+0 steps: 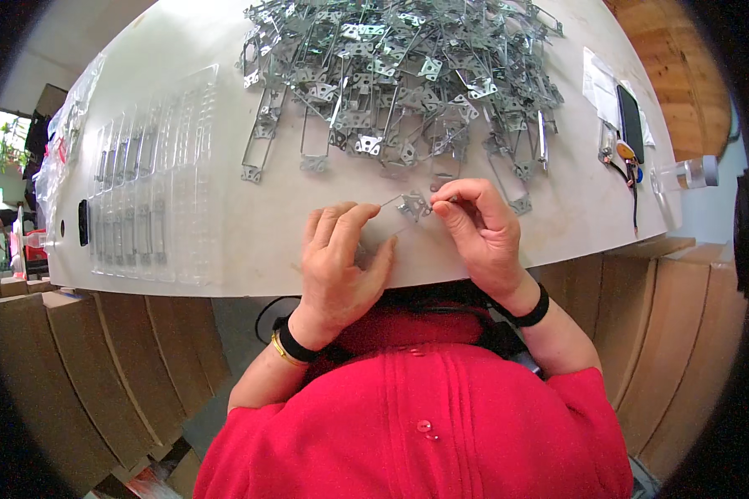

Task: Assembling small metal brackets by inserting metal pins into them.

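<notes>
I judge I'm adjusting one metal bracket (411,208) over the bench (262,245), my right fingers (473,192) pinched at its right end, my left fingers (356,223) parted by its wire, grip unclear, so the next move wants that side steady.

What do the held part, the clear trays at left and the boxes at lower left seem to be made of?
Held part: probably metal, given its silvery-grey sheen.
Clear trays: likely glossy plastic; the white tabletop shows through.
Boxes: apparently matte cardboard, judging by flat brown panels.
</notes>
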A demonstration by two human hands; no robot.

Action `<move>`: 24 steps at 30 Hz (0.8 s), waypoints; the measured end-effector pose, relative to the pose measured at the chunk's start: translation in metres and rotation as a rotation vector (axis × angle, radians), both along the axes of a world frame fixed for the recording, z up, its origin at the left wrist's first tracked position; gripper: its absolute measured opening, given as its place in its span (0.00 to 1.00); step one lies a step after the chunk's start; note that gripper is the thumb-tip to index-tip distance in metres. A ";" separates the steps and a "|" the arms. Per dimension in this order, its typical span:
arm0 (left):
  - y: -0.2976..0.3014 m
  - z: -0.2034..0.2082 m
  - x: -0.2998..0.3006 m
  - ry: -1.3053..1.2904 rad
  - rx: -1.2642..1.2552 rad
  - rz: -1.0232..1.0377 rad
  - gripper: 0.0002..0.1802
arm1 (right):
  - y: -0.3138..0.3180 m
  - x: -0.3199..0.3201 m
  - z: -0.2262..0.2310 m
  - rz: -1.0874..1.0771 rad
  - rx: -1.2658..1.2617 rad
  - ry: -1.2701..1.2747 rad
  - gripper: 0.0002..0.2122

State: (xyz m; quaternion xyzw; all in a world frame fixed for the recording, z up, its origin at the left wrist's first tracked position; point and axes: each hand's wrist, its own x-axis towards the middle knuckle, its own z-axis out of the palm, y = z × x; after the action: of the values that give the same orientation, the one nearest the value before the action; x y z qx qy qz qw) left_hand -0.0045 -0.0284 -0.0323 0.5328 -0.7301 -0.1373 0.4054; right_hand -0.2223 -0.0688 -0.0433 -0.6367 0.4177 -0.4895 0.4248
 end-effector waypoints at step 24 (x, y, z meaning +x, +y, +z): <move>-0.006 0.016 -0.032 -0.423 -0.027 0.001 0.27 | 0.000 -0.001 0.001 0.061 -0.003 -0.028 0.06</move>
State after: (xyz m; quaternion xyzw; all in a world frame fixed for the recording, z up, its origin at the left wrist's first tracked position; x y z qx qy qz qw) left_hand -0.0365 -0.0349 -0.0159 0.5445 -0.8004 -0.0124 0.2502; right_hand -0.2232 -0.0684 -0.0426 -0.6429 0.3914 -0.4856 0.4446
